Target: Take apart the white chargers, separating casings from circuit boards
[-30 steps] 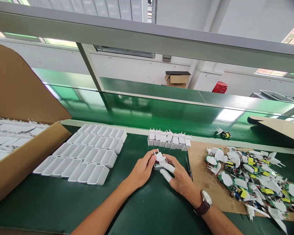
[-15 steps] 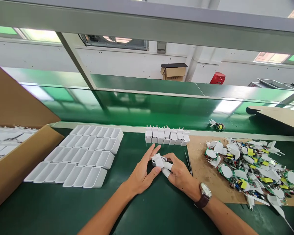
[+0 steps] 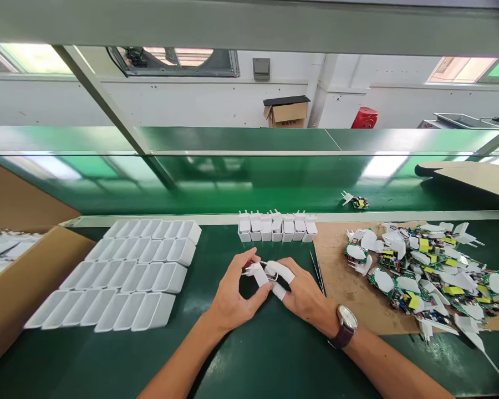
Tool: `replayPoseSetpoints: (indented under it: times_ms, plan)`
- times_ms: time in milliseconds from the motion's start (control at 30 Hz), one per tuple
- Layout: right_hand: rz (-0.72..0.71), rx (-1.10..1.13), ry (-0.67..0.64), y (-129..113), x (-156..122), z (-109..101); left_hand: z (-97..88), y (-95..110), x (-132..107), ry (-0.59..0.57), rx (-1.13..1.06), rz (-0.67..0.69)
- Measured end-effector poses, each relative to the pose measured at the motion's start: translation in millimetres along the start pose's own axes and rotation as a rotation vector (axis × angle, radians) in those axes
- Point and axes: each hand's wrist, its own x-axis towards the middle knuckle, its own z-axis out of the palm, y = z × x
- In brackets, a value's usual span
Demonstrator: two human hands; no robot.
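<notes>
Between my two hands is a white charger (image 3: 258, 274), with metal pins pointing left and a dark gap at its open housing. My left hand (image 3: 236, 291) pinches the pin end between thumb and fingers. My right hand (image 3: 305, 291), with white covers on some fingertips and a watch on the wrist, grips the housing side from the right. Fingers partly hide the piece. Just behind stands a row of several white housings (image 3: 277, 228) with plug parts sitting in their tops. A pair of dark tweezers (image 3: 318, 271) lies right of my right hand.
At left, rows of white open housings (image 3: 128, 277) stand beside a cardboard box (image 3: 62, 252) of white parts. At right, circuit boards with white plug parts (image 3: 424, 277) are heaped on a brown board (image 3: 335, 249). One circuit board (image 3: 360, 203) lies apart behind the ledge.
The charger has turned in my fingers, its pin end now further left and a dark gap showing at the housing. The view has tilted downward slightly.
</notes>
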Motion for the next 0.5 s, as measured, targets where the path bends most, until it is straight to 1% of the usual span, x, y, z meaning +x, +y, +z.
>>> replayPoseSetpoints:
  times_ms: [133,267,333,433,500]
  plan:
    - [-0.025,0.039,0.001,-0.3,1.5,0.9,-1.1,0.5,-1.0,-0.007,0.008,0.008]
    - [0.024,0.096,0.049,1.6,1.7,1.7,-2.4,-1.4,-2.4,-0.023,0.016,-0.006]
    - [0.008,0.085,0.054,2.7,0.5,1.5,-2.7,-2.5,-2.4,-0.028,0.021,-0.013]
    - [-0.048,0.033,0.024,2.9,-1.0,0.6,-3.0,-3.0,-1.9,-0.031,0.023,-0.007]
    - [-0.018,0.034,0.025,2.1,-1.0,0.3,-3.4,-2.6,-1.6,-0.032,0.022,-0.010]
